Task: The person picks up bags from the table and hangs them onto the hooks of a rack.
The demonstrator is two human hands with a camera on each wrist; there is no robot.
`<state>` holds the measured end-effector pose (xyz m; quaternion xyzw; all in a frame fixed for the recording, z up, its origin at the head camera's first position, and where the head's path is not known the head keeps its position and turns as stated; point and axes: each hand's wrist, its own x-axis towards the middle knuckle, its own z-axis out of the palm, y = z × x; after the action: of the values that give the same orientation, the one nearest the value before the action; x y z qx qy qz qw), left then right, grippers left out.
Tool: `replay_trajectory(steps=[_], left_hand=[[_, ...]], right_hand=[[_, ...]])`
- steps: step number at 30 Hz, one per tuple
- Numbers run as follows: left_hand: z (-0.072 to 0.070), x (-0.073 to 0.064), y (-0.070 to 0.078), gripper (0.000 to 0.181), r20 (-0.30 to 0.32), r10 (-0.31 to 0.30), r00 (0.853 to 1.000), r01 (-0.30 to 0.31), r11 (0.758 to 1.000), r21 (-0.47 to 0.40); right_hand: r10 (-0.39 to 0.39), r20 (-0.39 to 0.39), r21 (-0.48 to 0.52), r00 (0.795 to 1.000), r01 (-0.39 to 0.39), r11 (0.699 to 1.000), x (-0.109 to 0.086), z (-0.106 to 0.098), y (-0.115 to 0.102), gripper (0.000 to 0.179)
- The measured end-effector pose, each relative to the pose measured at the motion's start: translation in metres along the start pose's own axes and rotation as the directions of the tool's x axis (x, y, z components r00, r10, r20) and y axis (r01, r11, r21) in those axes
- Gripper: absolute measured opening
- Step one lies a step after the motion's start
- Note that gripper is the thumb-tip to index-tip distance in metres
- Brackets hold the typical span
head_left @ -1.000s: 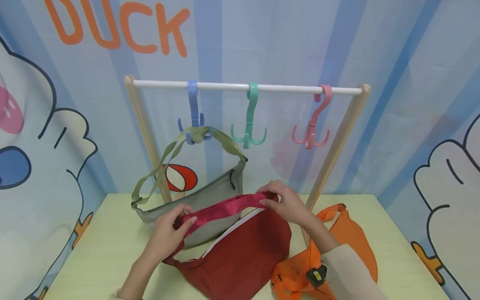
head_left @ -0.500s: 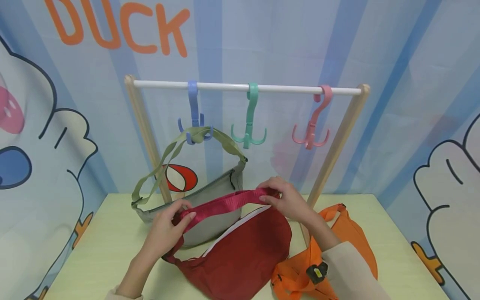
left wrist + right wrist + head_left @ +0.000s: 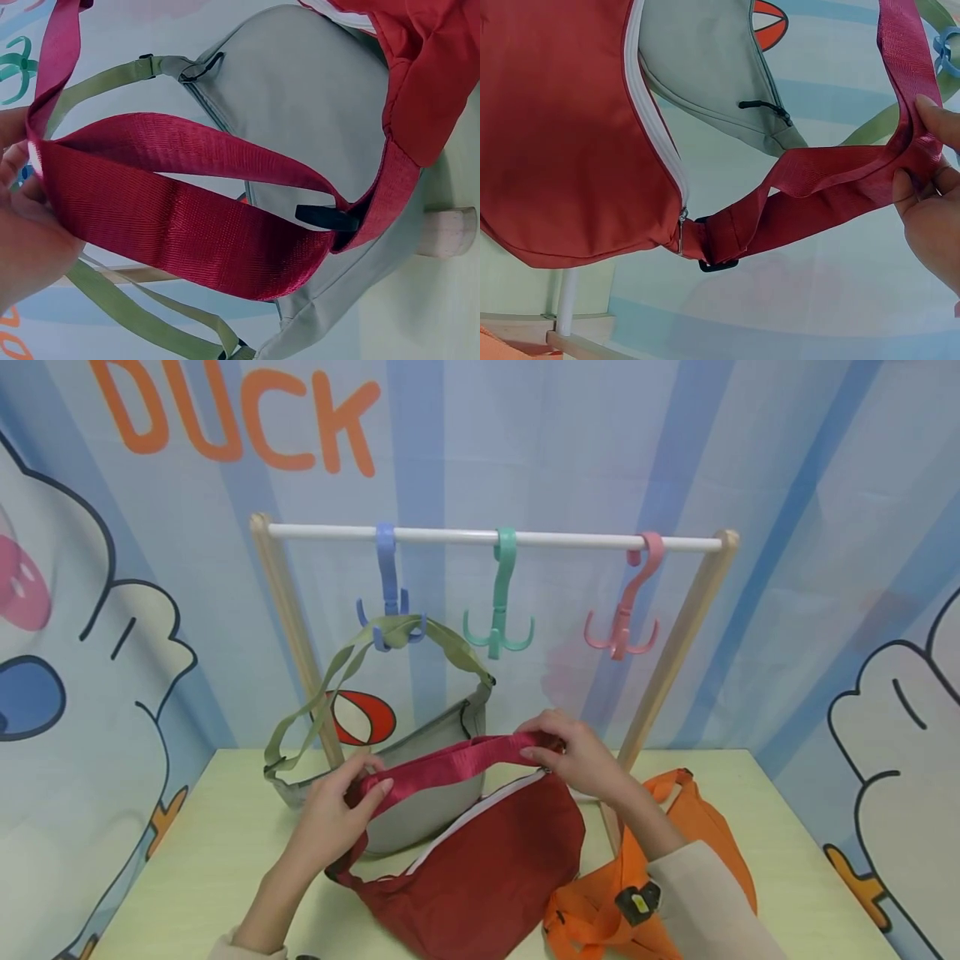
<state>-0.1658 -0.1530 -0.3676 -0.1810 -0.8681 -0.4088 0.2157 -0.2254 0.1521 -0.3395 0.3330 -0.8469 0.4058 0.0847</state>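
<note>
A red sling bag [image 3: 487, 868] with a white zipper is held by its crimson strap [image 3: 450, 767] between both hands. My left hand [image 3: 337, 814] pinches the strap's left end, thumb in front. At the right end my right hand [image 3: 577, 756] grips the webbing between thumb and fingers. In the left wrist view the strap [image 3: 187, 225] loops down to a black buckle [image 3: 327, 217]. The right wrist view shows the doubled strap [image 3: 840, 172] running to the zipper end of the bag [image 3: 570, 135]. Behind it, a grey bag [image 3: 427, 814] hangs by its green strap from a blue hook [image 3: 387, 568].
A green hook [image 3: 500, 593] and a pink hook [image 3: 630, 593] hang bare on the white rail [image 3: 450, 534] of a wooden rack. An orange bag [image 3: 705, 827] lies at the right of the pale table [image 3: 225, 843], below my right forearm. A printed backdrop stands behind.
Both hands have risen slightly with the strap, the right one more, and the strap is drawn a little further above the red bag's zipper.
</note>
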Motion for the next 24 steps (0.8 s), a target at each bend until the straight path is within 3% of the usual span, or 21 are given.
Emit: replay_trajectory(steps=[5,11,24], left_hand=[[0.0,0.003,0.001,0.017,0.014,-0.022,1.0,0.022,1.0,-0.012],[-0.001,0.006,0.003,0.024,0.054,-0.059,0.997,0.061,0.998,-0.03],[-0.005,0.014,0.013,0.02,0.019,-0.063,0.998,0.064,0.997,-0.047]], right_hand=[[0.014,0.008,0.026,1.0,-0.014,1.0,0.001,-0.005,-0.004,0.021],[-0.008,-0.004,-0.011,1.0,0.008,1.0,0.001,-0.01,-0.006,0.021],[-0.001,-0.002,-0.037,1.0,0.001,0.999,0.004,-0.019,-0.011,0.023]])
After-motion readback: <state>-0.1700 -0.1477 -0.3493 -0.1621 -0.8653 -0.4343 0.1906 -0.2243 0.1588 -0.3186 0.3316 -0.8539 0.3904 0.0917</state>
